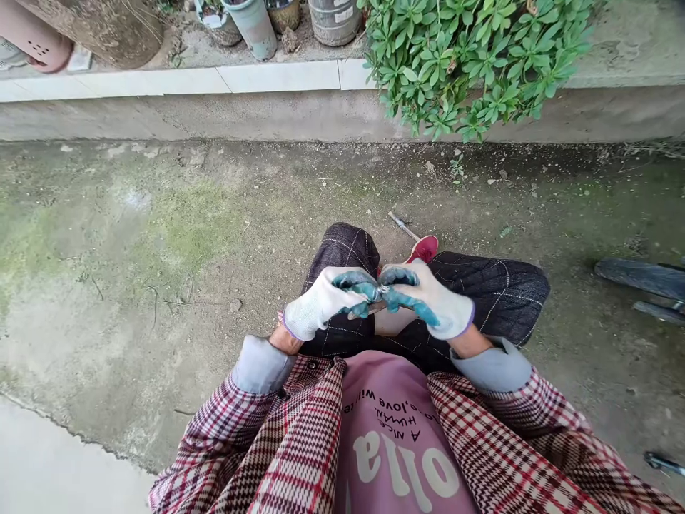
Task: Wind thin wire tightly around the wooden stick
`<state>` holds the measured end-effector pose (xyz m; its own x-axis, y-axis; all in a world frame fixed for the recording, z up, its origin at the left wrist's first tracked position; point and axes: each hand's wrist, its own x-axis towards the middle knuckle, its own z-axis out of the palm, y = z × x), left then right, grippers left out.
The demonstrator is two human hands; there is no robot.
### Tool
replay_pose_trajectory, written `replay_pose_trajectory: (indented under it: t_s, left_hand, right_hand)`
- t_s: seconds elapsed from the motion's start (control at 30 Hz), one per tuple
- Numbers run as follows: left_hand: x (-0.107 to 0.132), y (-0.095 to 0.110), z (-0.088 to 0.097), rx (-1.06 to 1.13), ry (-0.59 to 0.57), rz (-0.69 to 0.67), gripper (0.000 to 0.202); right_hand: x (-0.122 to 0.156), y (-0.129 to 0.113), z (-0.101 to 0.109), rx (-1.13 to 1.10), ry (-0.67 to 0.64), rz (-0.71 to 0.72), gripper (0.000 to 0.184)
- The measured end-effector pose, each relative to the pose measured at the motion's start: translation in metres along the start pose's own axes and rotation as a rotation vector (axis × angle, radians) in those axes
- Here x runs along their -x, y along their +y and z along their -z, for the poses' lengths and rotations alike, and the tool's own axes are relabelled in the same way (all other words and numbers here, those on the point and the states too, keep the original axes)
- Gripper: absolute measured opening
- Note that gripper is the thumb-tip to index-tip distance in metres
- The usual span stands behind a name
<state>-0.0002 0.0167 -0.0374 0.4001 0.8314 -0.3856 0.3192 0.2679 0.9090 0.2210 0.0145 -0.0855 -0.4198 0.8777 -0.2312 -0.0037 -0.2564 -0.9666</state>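
Note:
Both hands wear white knitted gloves with teal-coated palms and fingers, and they meet above my lap. My left hand (335, 293) is closed, its fingers curled around a thin brown stick-like piece (375, 308). Facing it, my right hand (428, 296) is also closed, with its fingertips on the other end of that piece. A small silvery bit (383, 290) shows where the fingertips meet; what it is I cannot make out. The fingers hide most of what is held.
On the ground past my knees lies a thin rod-like tool (403, 225) beside a red shoe (425, 248). A low ledge (278, 77) with pots (251, 28) and a leafy bush (476, 64) runs across the back. A dark wheel (639, 277) stands at right.

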Motion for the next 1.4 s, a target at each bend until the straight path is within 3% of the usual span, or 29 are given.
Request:
replay_pose_trajectory:
  t_s: [0.1,0.17,0.27,0.37,0.5,0.7,0.77,0.8,0.9,0.97,1.03,1.13,1.2,1.27,1.4]
  left_hand:
    - [-0.004,-0.011,-0.009,-0.070,0.113,-0.059,0.012]
    - [-0.006,-0.019,-0.014,-0.419,0.201,-0.204,0.012]
    - [-0.005,-0.028,-0.015,-1.044,0.151,-0.501,0.019]
    - [-0.003,-0.029,-0.009,-1.377,0.038,-0.755,0.026]
    - [-0.002,-0.022,0.000,-1.456,-0.139,-0.921,0.011]
    - [0.002,-0.023,0.007,-1.402,-0.385,-1.050,0.016]
    - [0.005,-0.030,0.007,-1.314,-0.415,-0.967,0.018]
    - [0.006,-0.033,0.006,-1.215,-0.378,-0.859,0.020]
    - [0.009,-0.035,0.001,-0.645,-0.102,-0.351,0.020]
    - [0.008,-0.031,-0.004,-0.207,0.004,-0.038,0.019]
    - [0.004,-0.027,-0.007,0.130,-0.144,0.159,0.032]
    - [-0.002,-0.030,-0.012,0.333,-0.410,0.352,0.043]
    - [-0.004,-0.035,-0.014,0.440,-0.444,0.412,0.042]
    - [-0.005,-0.040,-0.017,0.516,-0.386,0.434,0.042]
    - [-0.005,-0.042,-0.020,0.620,-0.416,0.553,0.054]
  right_hand:
    - [0.009,0.008,-0.019,-0.111,0.227,0.011,0.019]
    - [0.012,0.012,-0.028,-0.201,0.304,-0.041,0.018]
    - [0.012,0.019,-0.035,-0.317,0.288,-0.125,0.024]
    - [0.010,0.030,-0.037,-0.406,0.259,-0.220,0.039]
    - [0.013,0.045,-0.042,-0.541,0.279,-0.365,0.058]
    - [0.029,0.055,-0.048,-0.519,0.155,-0.466,0.058]
    - [0.034,0.056,-0.045,-0.472,0.141,-0.451,0.058]
    - [0.036,0.056,-0.041,-0.446,0.149,-0.434,0.057]
    - [0.040,0.047,-0.026,-0.321,0.210,-0.349,0.046]
    - [0.042,0.039,-0.016,-0.052,0.233,-0.191,0.027]
    - [0.044,0.032,-0.010,0.272,0.173,-0.005,0.015]
    - [0.045,0.030,-0.006,0.626,0.057,0.211,0.021]
    - [0.045,0.031,-0.005,0.833,0.039,0.315,0.025]
    - [0.044,0.030,-0.004,1.019,0.030,0.368,0.026]
    - [0.040,0.020,0.000,1.242,-0.093,0.337,0.024]
